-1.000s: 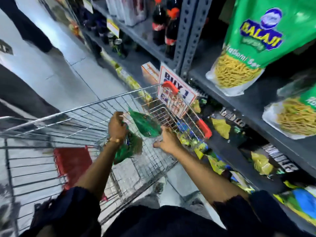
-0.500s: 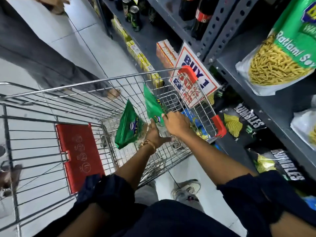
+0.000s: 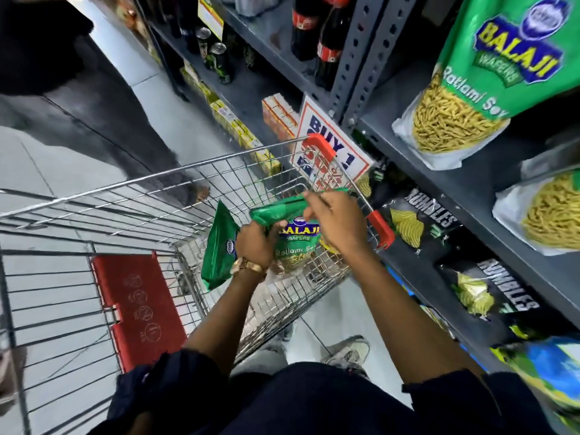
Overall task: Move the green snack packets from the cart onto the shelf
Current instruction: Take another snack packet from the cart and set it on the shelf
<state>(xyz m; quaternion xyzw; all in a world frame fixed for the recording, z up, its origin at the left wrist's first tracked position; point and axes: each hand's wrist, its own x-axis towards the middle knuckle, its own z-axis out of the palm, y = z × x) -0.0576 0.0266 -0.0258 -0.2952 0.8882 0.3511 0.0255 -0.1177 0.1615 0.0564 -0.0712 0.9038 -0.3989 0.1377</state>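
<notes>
Over the wire cart [image 3: 131, 196] I hold two green snack packets. My left hand [image 3: 255, 244] grips one green packet [image 3: 218, 246], which hangs edge-on to its left. My right hand [image 3: 335, 221] pinches the top edge of a second green packet [image 3: 296, 243], whose front label faces me between both hands. My left fingers also touch this second packet's left corner. On the grey shelf [image 3: 439, 174] at the right stand two alike green packets: a large one [image 3: 464, 76] at the top and another [image 3: 546, 208] lower right.
Black crisp packets [image 3: 417, 221] fill the shelf below. A "BUY 1" sign [image 3: 332, 152] sits behind the cart's red corner. Dark bottles [image 3: 314, 29] and cans stand further up the aisle. Another person's legs [image 3: 103, 120] are beyond the cart. My shoe [image 3: 348, 353] is on the tiled floor.
Both hands have risen with the packets from inside the cart to above its rim. The second packet has turned label-up, and my right hand now grips its top edge.
</notes>
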